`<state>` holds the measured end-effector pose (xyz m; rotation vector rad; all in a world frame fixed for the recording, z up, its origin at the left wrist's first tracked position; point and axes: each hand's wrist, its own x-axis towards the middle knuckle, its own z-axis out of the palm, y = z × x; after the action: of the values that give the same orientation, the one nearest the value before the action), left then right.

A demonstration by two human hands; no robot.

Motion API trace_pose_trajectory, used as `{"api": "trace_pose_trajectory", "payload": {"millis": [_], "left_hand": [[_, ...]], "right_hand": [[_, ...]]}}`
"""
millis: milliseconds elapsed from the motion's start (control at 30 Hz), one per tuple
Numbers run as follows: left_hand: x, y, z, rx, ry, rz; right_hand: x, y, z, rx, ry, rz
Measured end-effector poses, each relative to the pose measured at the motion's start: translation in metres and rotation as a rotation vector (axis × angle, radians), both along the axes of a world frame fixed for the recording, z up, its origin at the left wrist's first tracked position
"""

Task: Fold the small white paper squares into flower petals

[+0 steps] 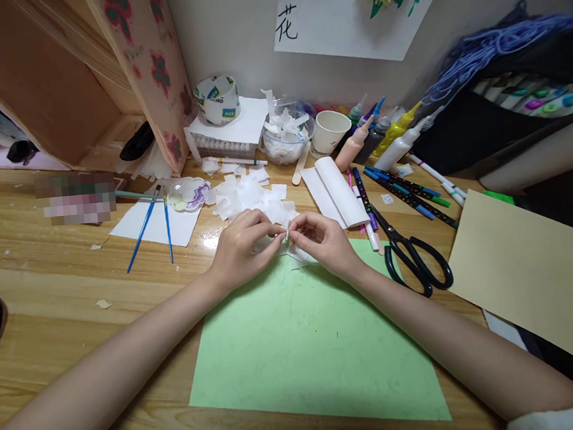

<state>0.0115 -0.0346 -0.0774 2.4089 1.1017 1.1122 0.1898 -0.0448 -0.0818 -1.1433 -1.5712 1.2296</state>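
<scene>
Both hands meet above the far edge of a green paper sheet [308,347]. My left hand [249,246] pinches a small piece of white paper [287,232] between thumb and forefinger. From the other side, my right hand [323,240] pinches the same piece, its fingers curled. The piece is tiny and mostly covered by the fingertips. Just beyond the hands lies a loose pile of white paper pieces [249,195]. A few more scraps [298,261] lie under the fingers on the green sheet.
Black-handled scissors [413,257] lie right of the green sheet, beside several markers [410,194] and a folded white paper [337,194]. Behind stand paint bottles [355,143], a paper cup [330,133] and a bowl of scraps [287,138]. Paintbrushes [145,231] lie left; tan card [538,280] right.
</scene>
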Motion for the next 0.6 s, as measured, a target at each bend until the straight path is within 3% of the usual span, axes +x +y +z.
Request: {"api": "trace_pose_trajectory", "payload": {"millis": [600], "left_hand": [[-0.0003,-0.0003,-0.0018,0.014,0.009,-0.007]], "right_hand": [[0.0,0.0009,-0.0006,-0.004,0.006,-0.003]]}}
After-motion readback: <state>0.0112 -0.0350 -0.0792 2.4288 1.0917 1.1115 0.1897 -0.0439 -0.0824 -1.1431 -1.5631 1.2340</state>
